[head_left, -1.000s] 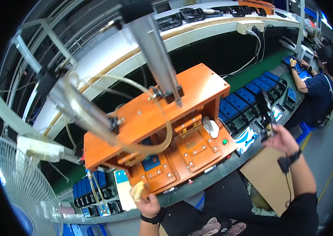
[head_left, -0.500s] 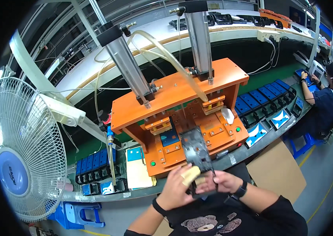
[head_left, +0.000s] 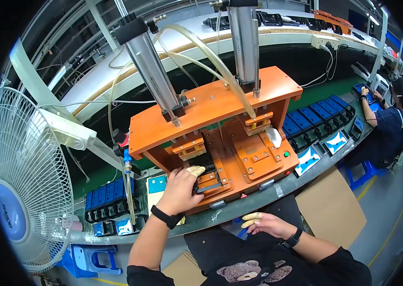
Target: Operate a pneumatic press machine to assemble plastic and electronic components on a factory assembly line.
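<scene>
The left hand (head_left: 180,188) reaches into the left side of a big orange press (head_left: 211,112), with its fingers bent over a black part (head_left: 209,168). That black part lies in the left bed of the press, with one end of it poking out toward the person. I can't tell if the left hand is pinching the part or just pushing on it, because the hand hides much of it. The right hand (head_left: 269,224) is loose, with its fingers a little curled, and nothing shows in it. It is in front of the tabletop (head_left: 230,212), near the person's shirt. The worst trouble I can think of is a squashed finger: the left block (head_left: 188,147) hangs just above the part, and the fingertips are close to it. That could happen if the press came down too soon, maybe from a bumped green button (head_left: 286,154) or red button (head_left: 244,195), if those make it go. The part could also get bent or scratched if it sits crooked. A loose white lump (head_left: 273,137) by the right block might get caught too, if it slipped under.
</scene>
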`<action>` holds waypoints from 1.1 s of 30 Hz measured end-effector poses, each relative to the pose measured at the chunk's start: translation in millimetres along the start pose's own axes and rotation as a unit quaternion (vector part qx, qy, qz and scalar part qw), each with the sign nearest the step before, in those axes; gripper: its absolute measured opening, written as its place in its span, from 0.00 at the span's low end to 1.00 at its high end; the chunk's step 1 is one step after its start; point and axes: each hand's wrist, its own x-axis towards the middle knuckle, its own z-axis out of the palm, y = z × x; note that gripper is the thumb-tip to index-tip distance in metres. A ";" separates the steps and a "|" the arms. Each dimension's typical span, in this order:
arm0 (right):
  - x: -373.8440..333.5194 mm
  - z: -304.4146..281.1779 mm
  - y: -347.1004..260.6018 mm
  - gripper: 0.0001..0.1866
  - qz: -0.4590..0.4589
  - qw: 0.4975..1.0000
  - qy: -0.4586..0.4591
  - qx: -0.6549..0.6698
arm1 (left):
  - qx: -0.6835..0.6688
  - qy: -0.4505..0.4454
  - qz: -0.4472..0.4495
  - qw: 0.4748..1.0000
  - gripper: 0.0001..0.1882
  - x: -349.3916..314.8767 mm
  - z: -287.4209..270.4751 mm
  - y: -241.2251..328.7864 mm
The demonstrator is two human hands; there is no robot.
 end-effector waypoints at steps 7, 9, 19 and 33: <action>-9.9 -3.9 -1.9 0.23 -0.001 0.995 0.025 -0.097 | -0.086 0.012 -0.020 0.996 0.40 -15.0 4.6 -2.8; -5.5 2.0 -3.3 0.23 -0.007 0.993 0.006 -0.114 | -0.122 0.064 -0.052 0.989 0.40 -36.4 10.5 -6.3; 23.5 28.7 0.9 0.23 0.007 0.984 -0.020 -0.176 | -0.021 0.147 -0.150 0.977 0.33 -119.4 55.4 -8.1; 28.3 36.5 15.8 0.22 0.006 0.953 -0.026 -0.303 | -0.028 0.118 -0.283 0.951 0.16 -192.9 93.4 -26.8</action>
